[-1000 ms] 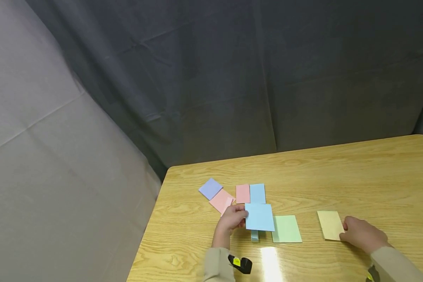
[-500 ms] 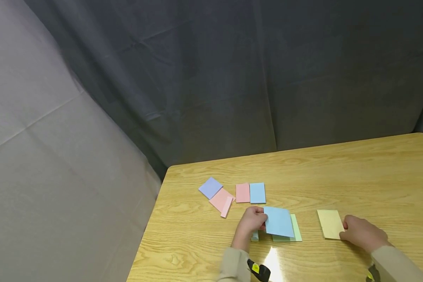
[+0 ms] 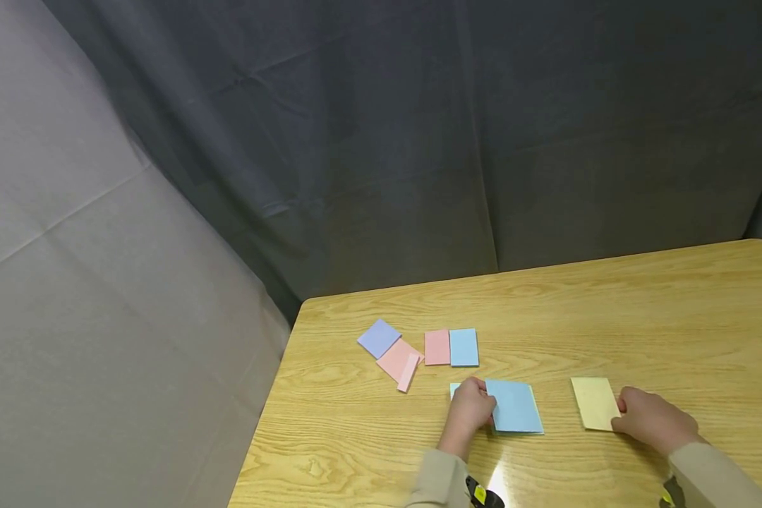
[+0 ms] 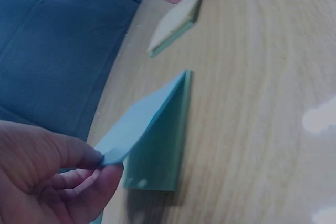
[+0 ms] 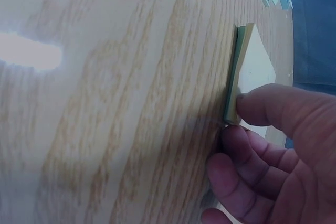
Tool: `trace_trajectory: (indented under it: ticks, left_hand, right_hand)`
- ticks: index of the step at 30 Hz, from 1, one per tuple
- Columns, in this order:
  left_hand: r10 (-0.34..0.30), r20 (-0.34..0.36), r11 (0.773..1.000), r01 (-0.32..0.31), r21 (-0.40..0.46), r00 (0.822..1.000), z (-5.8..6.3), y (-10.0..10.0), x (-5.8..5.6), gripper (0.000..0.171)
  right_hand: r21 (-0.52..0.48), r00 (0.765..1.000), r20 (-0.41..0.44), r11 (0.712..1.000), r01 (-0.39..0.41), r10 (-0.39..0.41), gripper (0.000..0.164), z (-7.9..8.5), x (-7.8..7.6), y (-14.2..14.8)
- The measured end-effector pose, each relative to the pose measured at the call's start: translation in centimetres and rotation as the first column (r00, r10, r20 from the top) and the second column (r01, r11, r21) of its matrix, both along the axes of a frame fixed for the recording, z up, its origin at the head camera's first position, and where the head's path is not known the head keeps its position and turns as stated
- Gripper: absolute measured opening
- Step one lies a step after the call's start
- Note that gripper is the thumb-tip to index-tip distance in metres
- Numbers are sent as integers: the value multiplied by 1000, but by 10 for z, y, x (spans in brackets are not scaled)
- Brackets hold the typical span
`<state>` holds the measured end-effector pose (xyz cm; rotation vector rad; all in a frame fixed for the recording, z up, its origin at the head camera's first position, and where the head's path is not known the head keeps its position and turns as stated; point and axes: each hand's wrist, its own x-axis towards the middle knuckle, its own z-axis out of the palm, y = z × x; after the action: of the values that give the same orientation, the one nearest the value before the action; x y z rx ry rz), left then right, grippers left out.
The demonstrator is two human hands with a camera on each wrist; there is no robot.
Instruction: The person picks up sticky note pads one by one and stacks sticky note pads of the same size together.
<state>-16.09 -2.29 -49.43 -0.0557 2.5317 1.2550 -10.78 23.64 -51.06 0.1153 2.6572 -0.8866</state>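
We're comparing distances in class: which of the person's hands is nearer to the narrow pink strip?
Left. The left hand pinches a blue sheet and is just right of the narrow pink strip; the right hand grips a yellow pad much farther right.

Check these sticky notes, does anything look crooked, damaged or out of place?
Slightly: a narrow pink strip lies slanted over the larger pink sticky note pad, jutting past its edge. That pad and the purple pad sit diagonally, unlike the straighter small pink pad and small blue pad nearby. No spill or damage shows.
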Motion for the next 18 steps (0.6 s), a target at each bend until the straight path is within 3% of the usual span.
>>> trace_trajectory:
  ticks: [8, 12, 18]
  left_hand:
    - [-56, -160, 969, 15, -246, 986, -4, 8, 5, 9]
    - [-65, -207, 953, -1, -303, 976, -7, 11, 7, 10]
    - [-45, -229, 934, -40, -355, 972, -13, 14, 6, 24]
  right_hand:
    - [-7, 1000, 27, 1000, -2, 2, 21, 1, 0, 0]
    - [-7, 999, 43, 1000, -6, 6, 21, 1, 0, 0]
    - [-4, 999, 37, 1000, -6, 6, 22, -1, -1, 0]
